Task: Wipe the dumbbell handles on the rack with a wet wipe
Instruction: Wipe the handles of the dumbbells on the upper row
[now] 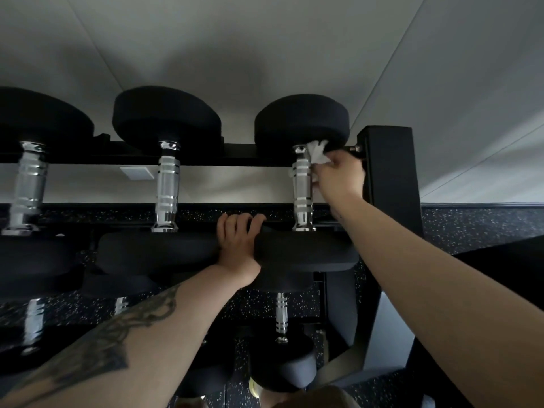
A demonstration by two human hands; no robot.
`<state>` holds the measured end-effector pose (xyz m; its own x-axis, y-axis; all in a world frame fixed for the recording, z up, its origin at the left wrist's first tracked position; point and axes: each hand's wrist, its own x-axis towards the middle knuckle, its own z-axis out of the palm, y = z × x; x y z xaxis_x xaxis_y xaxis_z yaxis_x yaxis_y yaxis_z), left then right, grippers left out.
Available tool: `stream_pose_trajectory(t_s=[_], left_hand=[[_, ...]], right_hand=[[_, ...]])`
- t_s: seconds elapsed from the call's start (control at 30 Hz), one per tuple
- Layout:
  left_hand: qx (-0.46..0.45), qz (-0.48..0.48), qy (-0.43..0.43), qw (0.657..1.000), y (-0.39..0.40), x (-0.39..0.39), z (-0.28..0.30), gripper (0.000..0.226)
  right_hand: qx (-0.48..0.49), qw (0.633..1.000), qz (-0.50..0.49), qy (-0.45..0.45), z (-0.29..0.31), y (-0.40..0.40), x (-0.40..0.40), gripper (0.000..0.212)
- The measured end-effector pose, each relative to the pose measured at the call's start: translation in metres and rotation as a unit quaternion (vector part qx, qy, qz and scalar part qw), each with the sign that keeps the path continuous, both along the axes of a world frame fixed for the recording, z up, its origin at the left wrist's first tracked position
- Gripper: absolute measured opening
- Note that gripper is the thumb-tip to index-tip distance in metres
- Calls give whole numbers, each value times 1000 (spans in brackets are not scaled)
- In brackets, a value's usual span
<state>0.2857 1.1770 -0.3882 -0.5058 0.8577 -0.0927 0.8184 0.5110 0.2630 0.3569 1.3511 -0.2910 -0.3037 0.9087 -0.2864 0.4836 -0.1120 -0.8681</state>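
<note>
Three black dumbbells with chrome handles lie across the top tier of a black rack [388, 160]. My right hand [338, 175] holds a white wet wipe [317, 153] against the right side of the rightmost chrome handle [302, 187], near its far end. My left hand [237, 242] grips the near black head [306, 251] of that same dumbbell, fingers curled over its top edge. The middle handle [167, 187] and the left handle [28, 184] stand untouched.
A lower tier holds more dumbbells, one with a thin chrome handle [281, 316] directly below. The rack's black upright post stands just right of my right hand. A pale wall rises behind, and black speckled flooring [471, 228] shows at the right.
</note>
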Motion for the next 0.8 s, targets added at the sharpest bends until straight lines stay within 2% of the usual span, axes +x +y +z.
stream_pose_trajectory(t_s=[0.03, 0.1, 0.17, 0.2, 0.27, 0.33, 0.37, 0.43, 0.47, 0.5, 0.6, 0.67, 0.73, 0.8], left_hand=[[9, -1, 3, 1000, 0, 0, -2, 65], [24, 0, 8, 1000, -1, 1, -6, 62], [32, 4, 22, 999, -1, 0, -5, 60], [29, 4, 20, 999, -1, 0, -3, 58], [18, 6, 12, 1000, 0, 1, -2, 58], [14, 6, 12, 1000, 0, 1, -1, 59], [16, 5, 12, 1000, 0, 1, -2, 60], [28, -4, 23, 999, -1, -2, -7, 61], [39, -7, 33, 999, -1, -2, -10, 59], [53, -6, 46, 998, 0, -2, -13, 52], [60, -9, 55, 997, 1, -1, -9, 49], [58, -10, 61, 996, 1, -1, -10, 51], [50, -14, 51, 997, 0, -1, -8, 64], [31, -10, 35, 999, 1, 0, 0, 62]], right_hand=[[-144, 988, -28, 56, -3, -1, -3, 10], [-364, 915, -64, 163, -5, 2, -8, 17], [-451, 863, -79, 214, 1, 8, -14, 25], [-466, 853, -89, 218, 5, 10, -16, 26], [-453, 861, -101, 209, 8, 9, -20, 25], [-385, 897, -111, 186, 7, 4, -20, 20], [-319, 927, -113, 161, 8, 1, -17, 16], [-122, 988, -68, 67, 17, -4, -6, 12], [-17, 1000, -20, 11, 24, -6, -1, 12], [81, 996, 31, -37, 29, -8, 2, 14], [302, 938, 129, -113, 35, -11, -1, 22], [362, 907, 167, -138, 28, -10, -10, 26], [393, 871, 222, -194, 20, -11, -13, 25], [409, 833, 283, -243, 16, -14, -7, 21]])
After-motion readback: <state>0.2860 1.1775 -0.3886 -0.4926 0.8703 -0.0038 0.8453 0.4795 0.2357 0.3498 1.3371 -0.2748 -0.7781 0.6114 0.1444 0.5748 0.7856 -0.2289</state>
